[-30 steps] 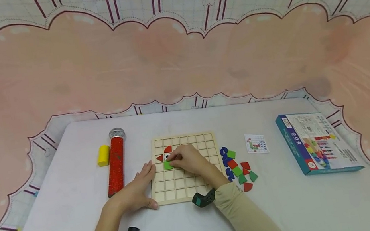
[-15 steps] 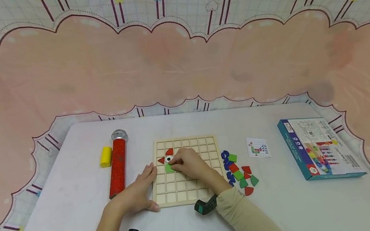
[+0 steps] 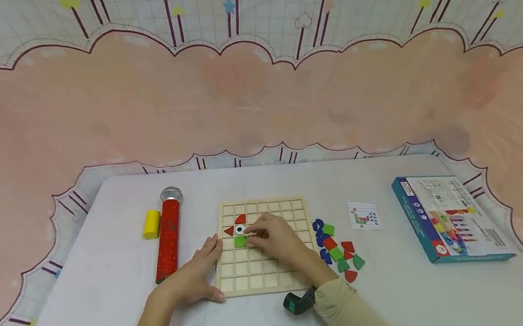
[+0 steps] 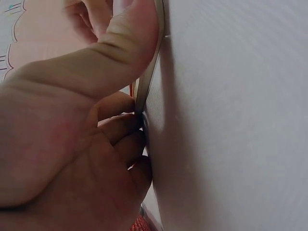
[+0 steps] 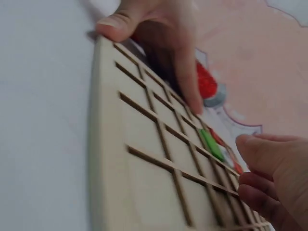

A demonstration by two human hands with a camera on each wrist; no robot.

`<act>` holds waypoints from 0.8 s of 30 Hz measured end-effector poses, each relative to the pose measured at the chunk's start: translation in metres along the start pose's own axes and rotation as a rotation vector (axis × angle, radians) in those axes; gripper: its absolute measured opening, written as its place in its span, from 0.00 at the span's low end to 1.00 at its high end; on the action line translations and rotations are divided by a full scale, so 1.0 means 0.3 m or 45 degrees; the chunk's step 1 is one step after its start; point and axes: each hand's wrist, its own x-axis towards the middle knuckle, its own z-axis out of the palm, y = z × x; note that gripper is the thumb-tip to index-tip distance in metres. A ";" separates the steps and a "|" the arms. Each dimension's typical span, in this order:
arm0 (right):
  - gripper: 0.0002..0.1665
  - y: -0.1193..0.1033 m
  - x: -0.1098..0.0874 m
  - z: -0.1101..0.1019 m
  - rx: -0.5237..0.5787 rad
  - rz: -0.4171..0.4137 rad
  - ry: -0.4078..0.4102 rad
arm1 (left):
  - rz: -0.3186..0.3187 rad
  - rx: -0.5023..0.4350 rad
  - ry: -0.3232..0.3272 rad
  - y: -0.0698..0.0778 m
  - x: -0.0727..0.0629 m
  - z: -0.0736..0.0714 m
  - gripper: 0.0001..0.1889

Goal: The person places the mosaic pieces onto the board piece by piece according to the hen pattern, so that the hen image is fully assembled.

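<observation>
A wooden grid board (image 3: 240, 286) lies on the table in the head view. My left hand (image 3: 193, 270) rests along its left side, thumb at the near left corner and fingers extended up the edge. My right hand (image 3: 279, 240) is over the board, thumb and index finger close to the right of a white eye tile (image 3: 239, 229); no piece shows between them. Around the eye tile sit a red rounded tile (image 3: 241, 220), a red triangle (image 3: 229, 231) and a green square (image 3: 240, 241). In the right wrist view the thumb (image 5: 255, 149) and fingers hang loosely bent beside these tiles.
Loose blue, green and red tiles (image 3: 336, 254) lie right of the board, near a pattern card (image 3: 364, 216). A teal box (image 3: 455, 218) lies farther right. On the left are a red microphone (image 3: 169, 240) and a yellow cylinder (image 3: 151, 224).
My right hand has drawn back slightly to the right from the eye tile, leaving it in its cell and more fully visible. The left hand stays at the board's edge.
</observation>
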 end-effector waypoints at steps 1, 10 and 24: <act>0.12 0.007 -0.005 -0.017 0.001 -0.003 0.006 | 0.000 -0.005 0.004 0.001 0.000 0.000 0.60; 0.14 0.131 -0.084 -0.210 -0.022 0.076 0.021 | -0.036 -0.022 0.031 0.002 -0.003 0.012 0.60; 0.17 0.310 -0.175 -0.363 -0.075 0.481 -0.044 | -0.051 0.014 0.042 -0.009 0.007 0.021 0.60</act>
